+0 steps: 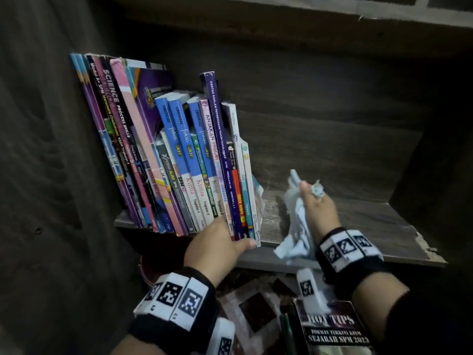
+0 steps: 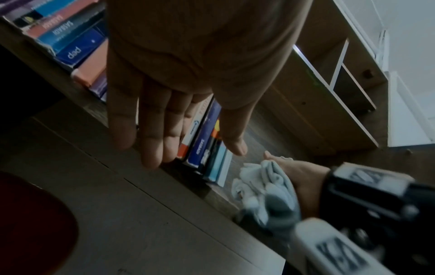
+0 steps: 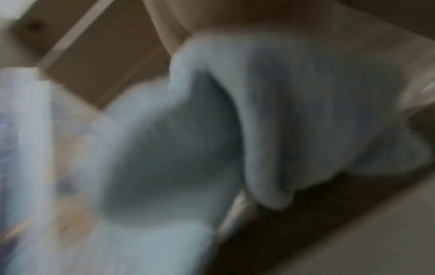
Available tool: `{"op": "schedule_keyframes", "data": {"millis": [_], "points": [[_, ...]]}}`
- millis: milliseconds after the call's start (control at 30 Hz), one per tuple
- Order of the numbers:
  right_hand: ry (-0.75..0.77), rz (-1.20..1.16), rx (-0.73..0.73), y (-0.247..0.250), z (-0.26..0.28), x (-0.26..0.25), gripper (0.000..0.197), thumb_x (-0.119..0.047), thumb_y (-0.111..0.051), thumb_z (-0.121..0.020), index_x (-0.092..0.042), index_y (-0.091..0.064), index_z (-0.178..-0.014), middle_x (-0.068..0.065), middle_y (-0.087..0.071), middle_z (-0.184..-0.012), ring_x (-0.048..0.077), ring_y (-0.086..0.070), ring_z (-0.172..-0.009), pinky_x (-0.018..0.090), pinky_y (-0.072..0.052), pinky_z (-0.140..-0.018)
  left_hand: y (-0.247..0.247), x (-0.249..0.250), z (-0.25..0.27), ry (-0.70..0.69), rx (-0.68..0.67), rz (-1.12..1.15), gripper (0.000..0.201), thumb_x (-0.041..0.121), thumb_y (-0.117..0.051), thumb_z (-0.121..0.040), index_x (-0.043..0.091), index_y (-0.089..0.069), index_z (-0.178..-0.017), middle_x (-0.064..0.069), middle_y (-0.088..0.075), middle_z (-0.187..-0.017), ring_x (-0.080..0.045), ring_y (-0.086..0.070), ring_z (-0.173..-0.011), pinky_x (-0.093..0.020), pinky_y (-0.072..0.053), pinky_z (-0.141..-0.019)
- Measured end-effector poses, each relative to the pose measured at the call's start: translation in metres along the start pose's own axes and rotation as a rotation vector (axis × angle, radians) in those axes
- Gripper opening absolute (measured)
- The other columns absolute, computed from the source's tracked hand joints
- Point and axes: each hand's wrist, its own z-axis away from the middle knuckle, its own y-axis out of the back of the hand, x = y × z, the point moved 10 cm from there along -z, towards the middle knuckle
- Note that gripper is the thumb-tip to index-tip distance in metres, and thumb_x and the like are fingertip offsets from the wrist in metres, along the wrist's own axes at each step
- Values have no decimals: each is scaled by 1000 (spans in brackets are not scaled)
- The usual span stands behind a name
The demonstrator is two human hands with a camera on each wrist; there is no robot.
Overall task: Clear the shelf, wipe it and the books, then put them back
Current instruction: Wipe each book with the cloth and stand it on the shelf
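A row of books [image 1: 179, 155] stands on the left half of the dark wooden shelf [image 1: 353, 221], leaning left against the side wall. My left hand [image 1: 230, 239] presses against the lower ends of the rightmost spines, its thumb beside the last thin book. In the left wrist view the left hand [image 2: 193, 154] has straight fingers [image 2: 153, 148] laid on the books [image 2: 204, 141]. My right hand [image 1: 316, 208] grips a crumpled light blue cloth [image 1: 297, 226] on the bare shelf board just right of the books. The cloth [image 3: 188, 148] fills the blurred right wrist view and shows as cloth [image 2: 266, 186] from the left wrist.
A dark book titled "HOT TIPS" [image 1: 335, 329] lies below the shelf by my right forearm, on a patterned mat [image 1: 256, 306]. The shelf's front right corner [image 1: 427, 249] is chipped. A dark red object [image 2: 30, 223] sits low at the left. Side walls close the shelf in.
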Motion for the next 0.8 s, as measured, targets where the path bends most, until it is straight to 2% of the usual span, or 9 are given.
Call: {"op": "schedule_keyframes", "data": {"millis": [100,200,300,400,533,600,700,733,800], "points": [[-218,67,-8,-11,-23,18,72,-56,-35,-97,0,-40,-141,18,-46,-142,31,-47,-128,30,-35,-102,-8,-2,-1,17,8,-86,54,61,-66,-77,21,-49,-109,6,-62,-106,-16,-60,-93,-28,-48,-73],[-299,17,-197,-68,-25,29,89,-76,-36,-83,-6,-48,-136,17,-51,-139,33,-52,-123,42,-36,-109,-19,-5,0,54,-14,-167,66,69,-60,-76,16,-44,-112,3,-62,-105,-20,-62,-90,-33,-53,-70],[-279,-14,-323,-113,-38,43,108,-91,-38,-55,-18,-52,-132,10,-60,-130,32,-59,-115,52,-42,-103,-23,-3,-1,68,12,-279,66,72,-49,-81,13,-43,-109,0,-61,-93,-22,-63,-79,-29,-45,-53],[-273,-83,-361,-119,-32,29,83,-77,-48,-71,-17,-56,-128,8,-66,-120,30,-63,-108,49,-46,-100,-21,-2,-4,59,68,-339,64,72,-41,-84,13,-43,-108,0,-61,-89,-21,-63,-74,-28,-41,-48],[-192,-59,-422,-119,-35,36,55,-63,-57,-75,-29,-60,-118,7,-72,-107,29,-69,-97,51,-51,-92,-17,1,-7,39,124,-412,58,68,-40,-88,13,-42,-105,7,-48,-68,-19,-53,-62,-27,-30,-41],[-123,-27,-411,-114,-19,19,46,-51,-55,-84,-26,-56,-123,6,-71,-107,26,-69,-96,49,-52,-92,-16,2,-8,40,136,-427,56,67,-41,-88,13,-42,-103,9,-42,-63,-17,-46,-58,-27,-27,-40],[-35,-17,-383,-102,-4,3,14,-20,-48,-98,-16,-56,-109,0,-68,-88,8,-64,-77,16,-54,-71,-15,1,-9,37,131,-441,57,68,-41,-87,13,-43,-102,8,-41,-62,-19,-52,-60,-27,-34,-44],[-18,-14,-371,-97,1,1,13,-15,-48,-98,-16,-57,-108,-2,-66,-84,7,-63,-74,16,-53,-67,-14,0,-9,30,131,-454,58,70,-40,-86,13,-43,-100,8,-42,-61,-20,-55,-62,-27,-38,-46],[-35,-18,-363,-86,10,6,21,-14,-52,-95,-12,-60,-115,5,-70,-94,19,-67,-87,31,-56,-79,-14,-3,-8,24,124,-475,58,73,-36,-85,16,-44,-91,6,-44,-61,-20,-55,-60,-26,-40,-48]]}}
